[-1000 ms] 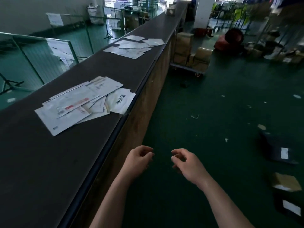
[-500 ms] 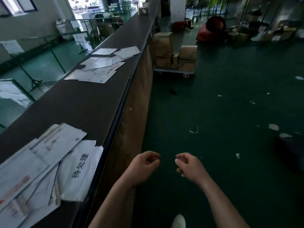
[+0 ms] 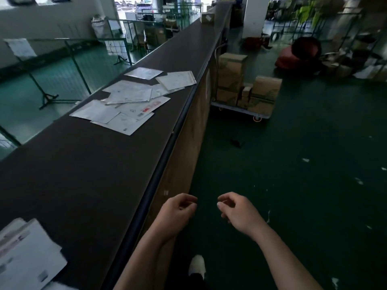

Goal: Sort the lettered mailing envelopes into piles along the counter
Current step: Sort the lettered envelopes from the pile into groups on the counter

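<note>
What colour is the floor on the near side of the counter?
Dark green floor, clearest in the head view beside the counter.

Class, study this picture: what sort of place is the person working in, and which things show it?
Probably a mail or parcel sorting depot: envelopes spread along a long dark counter, and cardboard boxes stacked on a wheeled trolley.

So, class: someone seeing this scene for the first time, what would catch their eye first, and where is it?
Probably the pale envelope pile fanned out on the long dark counter, up ahead on the left. Next, the empty left hand and right hand, loosely curled over the green floor at bottom centre. Stacked cardboard boxes sit on a cart beyond.
</note>
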